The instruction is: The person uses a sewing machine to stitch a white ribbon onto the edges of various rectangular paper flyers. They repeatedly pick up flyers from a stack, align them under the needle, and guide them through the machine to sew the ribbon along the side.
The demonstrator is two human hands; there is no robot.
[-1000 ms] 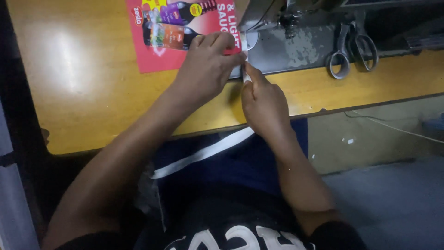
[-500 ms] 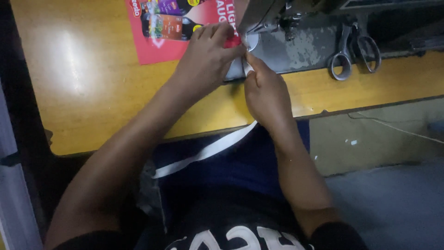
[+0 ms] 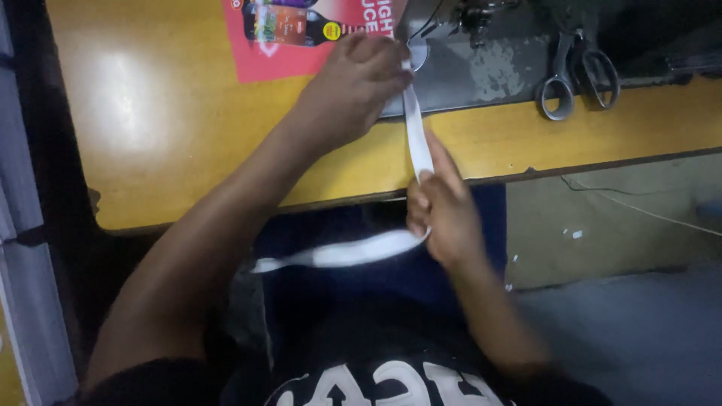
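Observation:
A white elastic band (image 3: 416, 131) runs from the grey sewing-machine bed (image 3: 489, 71) down over the edge of the yellow table (image 3: 173, 128) and loops across my lap. My left hand (image 3: 353, 90) presses the band's upper end flat on the machine bed near the needle plate. My right hand (image 3: 440, 207) sits just below the table edge, fingers closed around the band, holding it taut. The loose tail of the band (image 3: 331, 256) lies over dark blue fabric on my lap.
A pair of grey-handled scissors (image 3: 575, 75) lies on the machine bed to the right. A red printed sheet with a bottle picture (image 3: 293, 37) is on the table at the back. The grey floor (image 3: 639, 331) shows at the lower right.
My right hand has slid back along the band, from beside the left hand to below the table edge, drawing the band straight. The left hand has stayed near the needle plate.

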